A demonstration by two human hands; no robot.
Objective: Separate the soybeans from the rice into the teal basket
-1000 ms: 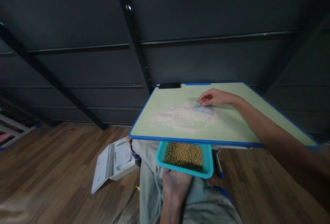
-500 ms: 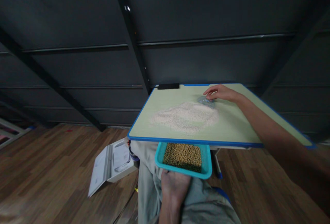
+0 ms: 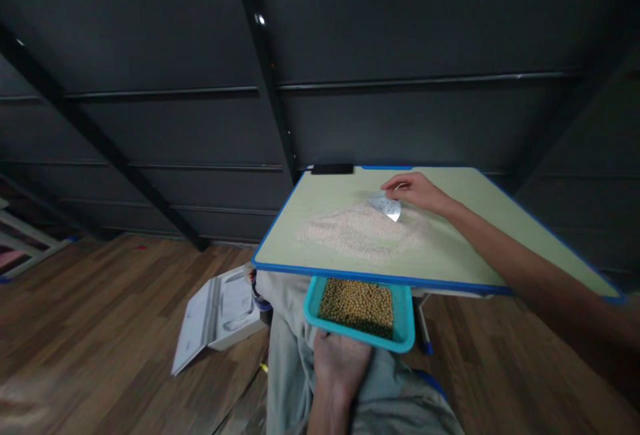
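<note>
My left hand (image 3: 341, 357) supports the near side of a turquoise plastic tray (image 3: 311, 308), its fingers hidden beneath it. Yellowish round beans (image 3: 357, 305), like soybeans, cover the tray's floor. Over the board my right hand (image 3: 413, 189) pinches a thin, shiny, see-through plastic piece (image 3: 387, 206); its exact kind is unclear. The piece is tilted at the far edge of a spread of whitish grains or powder (image 3: 350, 228), and I cannot tell whether it touches them. The grains lie on a pale green tabletop (image 3: 465, 248) with a blue rim.
A black flat object (image 3: 333, 169) lies at the table's far left edge. My legs (image 3: 290, 355) are under the tray and table. An open white box (image 3: 225, 318) sits on the wooden floor at left. Dark wall panels (image 3: 425, 128) rise behind the table.
My right hand has shifted left and slightly nearer, and the plastic piece now stands more tilted and catches the light. My left hand and the tray stay about where they were.
</note>
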